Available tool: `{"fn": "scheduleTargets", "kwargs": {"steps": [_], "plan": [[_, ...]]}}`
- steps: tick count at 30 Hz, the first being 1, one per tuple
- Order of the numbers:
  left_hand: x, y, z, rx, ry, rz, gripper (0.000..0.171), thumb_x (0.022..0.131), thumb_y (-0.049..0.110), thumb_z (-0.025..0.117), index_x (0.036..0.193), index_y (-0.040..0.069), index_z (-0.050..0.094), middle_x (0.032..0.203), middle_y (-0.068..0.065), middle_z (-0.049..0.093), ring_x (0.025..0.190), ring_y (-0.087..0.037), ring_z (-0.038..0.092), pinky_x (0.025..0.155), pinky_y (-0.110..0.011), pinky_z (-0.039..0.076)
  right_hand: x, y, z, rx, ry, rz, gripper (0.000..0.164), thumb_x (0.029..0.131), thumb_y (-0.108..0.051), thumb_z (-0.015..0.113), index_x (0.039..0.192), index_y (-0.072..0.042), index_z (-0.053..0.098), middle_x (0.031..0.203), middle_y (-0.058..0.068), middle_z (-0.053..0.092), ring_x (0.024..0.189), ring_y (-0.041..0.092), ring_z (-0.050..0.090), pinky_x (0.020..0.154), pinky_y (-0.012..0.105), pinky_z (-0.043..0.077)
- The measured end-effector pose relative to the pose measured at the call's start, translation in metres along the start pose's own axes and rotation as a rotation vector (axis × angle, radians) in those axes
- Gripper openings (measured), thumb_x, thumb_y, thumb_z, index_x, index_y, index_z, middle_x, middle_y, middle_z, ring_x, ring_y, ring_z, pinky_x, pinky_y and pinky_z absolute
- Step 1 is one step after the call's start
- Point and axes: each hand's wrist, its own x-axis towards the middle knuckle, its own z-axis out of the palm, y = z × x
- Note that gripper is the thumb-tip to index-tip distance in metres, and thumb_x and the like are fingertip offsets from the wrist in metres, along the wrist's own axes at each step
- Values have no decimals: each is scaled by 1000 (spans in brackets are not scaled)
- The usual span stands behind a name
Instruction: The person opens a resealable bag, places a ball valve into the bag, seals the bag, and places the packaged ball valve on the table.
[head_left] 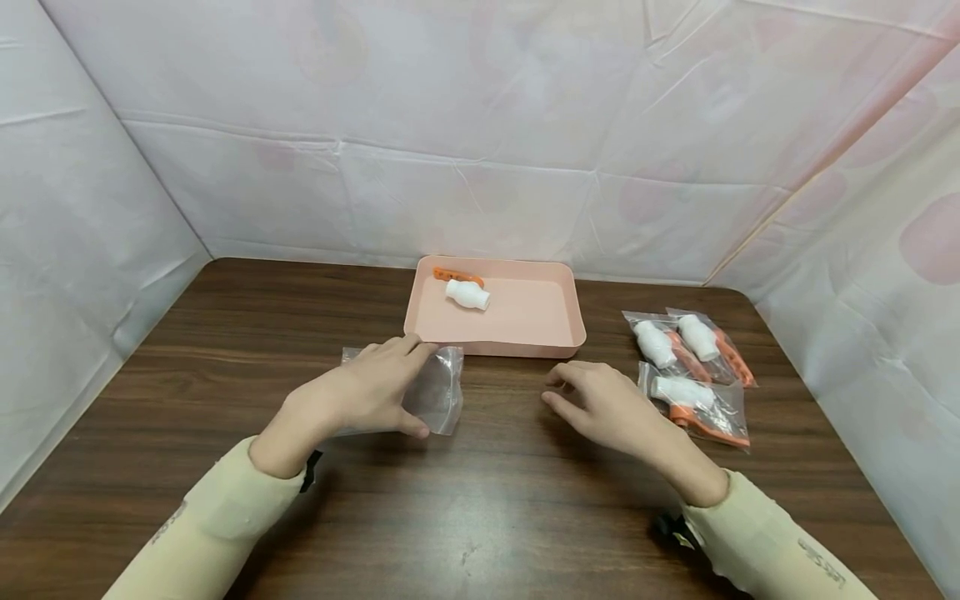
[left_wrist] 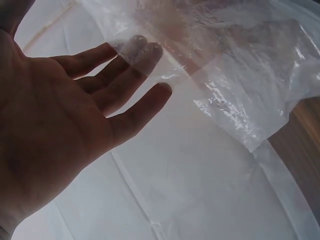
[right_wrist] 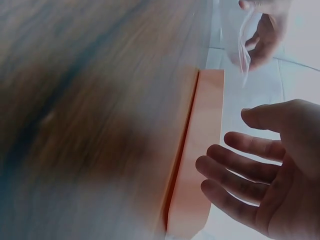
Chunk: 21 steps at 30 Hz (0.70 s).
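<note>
In the head view my left hand (head_left: 363, 396) is over a clear plastic zip bag (head_left: 442, 392), its thumb and fingers spread apart. The left wrist view has the plastic bag (left_wrist: 240, 65) against the fingertips of the left hand (left_wrist: 85, 100), with no pinch visible. My right hand (head_left: 603, 408) is above the table, to the right of the bag, with loosely bent fingers and nothing in it. Nearest to the right hand (right_wrist: 270, 170) is the pink tray (right_wrist: 200, 155). In the tray (head_left: 525, 346) lie an orange handle-like piece (head_left: 457, 276) and a white bulbous piece (head_left: 467, 294).
Several filled clear bags (head_left: 693, 417) lie at the right of the brown wooden table (head_left: 465, 517), each with a white piece and an orange piece inside. Pale cloth walls (head_left: 465, 125) enclose the table at the back and sides.
</note>
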Motion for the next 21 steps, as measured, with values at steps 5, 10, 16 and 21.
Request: {"fn": "scheduleTargets", "kwargs": {"steps": [5,10,16,21], "plan": [[3,8,3,47,29,10,108,62,45,89,146,14,29,123,-4,47,115,-22,47,94,-49,38,4,-7,4,59,-23,-24,5,91,-28,66,93,-23,67,83,-17,61,77,1,59,67,26,50],[7,15,6,91,59,23,104,62,48,87,143,8,35,116,-2,47,109,-19,48,93,-47,39,9,-16,8,128,-55,-58,5,94,-30,63,93,-26,66,82,-21,60,75,-4,56,67,23,48],[10,22,8,118,86,43,102,65,50,85,142,5,37,123,-3,46,115,-21,45,94,-48,39,15,-25,13,189,-75,-85,9,95,-31,60,92,-24,66,80,-20,59,73,-2,56,66,22,48],[12,28,12,145,88,56,102,66,52,83,142,3,37,126,-4,45,117,-23,45,96,-48,37,18,-31,15,270,-82,-87,12,96,-29,59,91,-22,66,76,-18,59,68,1,56,62,24,48]]}}
